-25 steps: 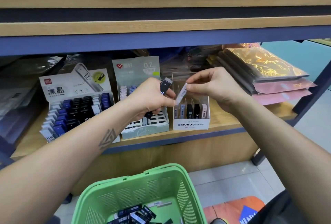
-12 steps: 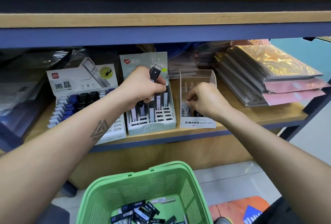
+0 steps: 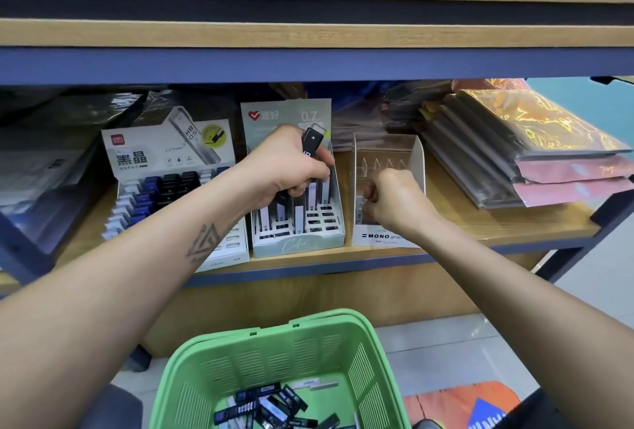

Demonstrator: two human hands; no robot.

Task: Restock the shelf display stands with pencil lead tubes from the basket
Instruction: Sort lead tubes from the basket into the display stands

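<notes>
Landmark: the white MONO stand on the shelf. The right hand is lowered into that stand, fingers curled downward, apparently so a pale tube can be seated in a front slot; the tube is mostly hidden behind the knuckles, so whether it is gripped or already let go cannot be told. The left hand is held just left of the MONO stand, above the teal 0.7 stand, closed around a black lead tube whose capped end sticks up past the thumb, likely parked there as the next piece, close to the slots so little travel is needed. Further left of the MONO stand a white HB 0.5 stand is already filled with blue and black tubes. Below and in front of the MONO stand, the green basket is kept between the arms for short reaches; a pile of loose tubes is left in its bottom, so the restock is judged well short of done. The rear slots of the MONO stand look unfilled.
</notes>
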